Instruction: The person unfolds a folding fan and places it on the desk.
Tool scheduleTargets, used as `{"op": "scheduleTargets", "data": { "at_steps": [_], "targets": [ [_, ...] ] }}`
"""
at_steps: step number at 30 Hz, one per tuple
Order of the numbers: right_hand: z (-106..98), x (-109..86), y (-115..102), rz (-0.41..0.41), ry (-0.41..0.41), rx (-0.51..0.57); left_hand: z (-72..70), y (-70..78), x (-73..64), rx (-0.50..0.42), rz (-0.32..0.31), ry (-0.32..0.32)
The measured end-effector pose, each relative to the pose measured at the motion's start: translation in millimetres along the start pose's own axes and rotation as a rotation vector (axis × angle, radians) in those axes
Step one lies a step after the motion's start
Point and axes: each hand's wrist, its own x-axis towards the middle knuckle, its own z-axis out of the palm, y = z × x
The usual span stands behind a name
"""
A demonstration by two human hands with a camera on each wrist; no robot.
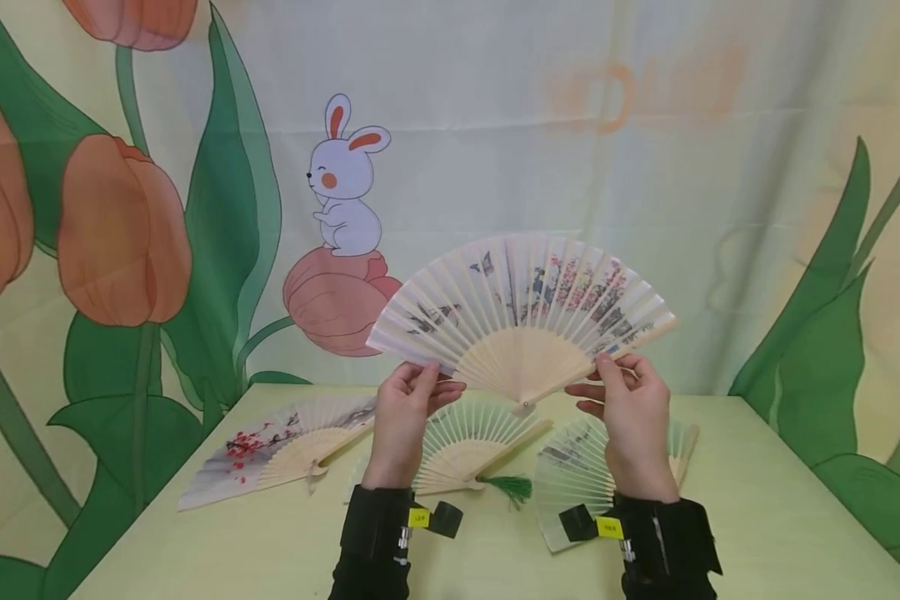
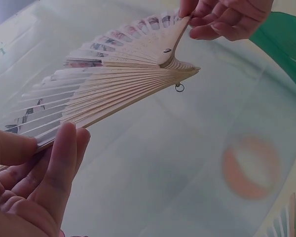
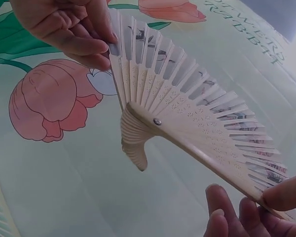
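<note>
A folding fan [image 1: 523, 358], spread wide, is held up above the table between both hands. Its white leaf carries pink blossoms, butterflies and dark writing; its pale ribs meet at a rivet [image 3: 157, 121] at the bottom. My left hand [image 1: 408, 417] pinches the left outer rib between thumb and fingers. On the other side my right hand [image 1: 636, 425] pinches the right outer rib the same way. A small metal ring [image 2: 179, 88] hangs at the pivot in the left wrist view.
On the yellow-green table [image 1: 270, 542] lie a grey fan with red blossoms [image 1: 292, 450], a green fan with a dark green tassel [image 1: 468, 454] and another pale green fan [image 1: 570, 467], partly behind my right hand. A printed tulip-and-rabbit cloth [image 1: 495, 125] hangs behind.
</note>
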Motion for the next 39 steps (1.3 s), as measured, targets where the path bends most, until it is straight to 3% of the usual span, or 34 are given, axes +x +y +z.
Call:
{"op": "scheduleTargets", "data": {
  "at_steps": [19,28,34,39],
  "targets": [
    [3,4.7,3,0.017,0.138,0.214,5.8,1.9,-2.9,-0.088,0.019,0.042],
    [-8,3.7,8,0.059,0.19,0.309,24.6,-7.1,-4.3,-0.178,-0.004,0.082],
    [-5,5.7,9,0.062,0.19,0.435,31.7,-8.7,-4.8,-0.257,0.018,0.136],
    [-4,7.2,5,0.046,0.183,0.46,34.0,-7.6,-4.0,-0.278,0.024,0.131]
  ]
}}
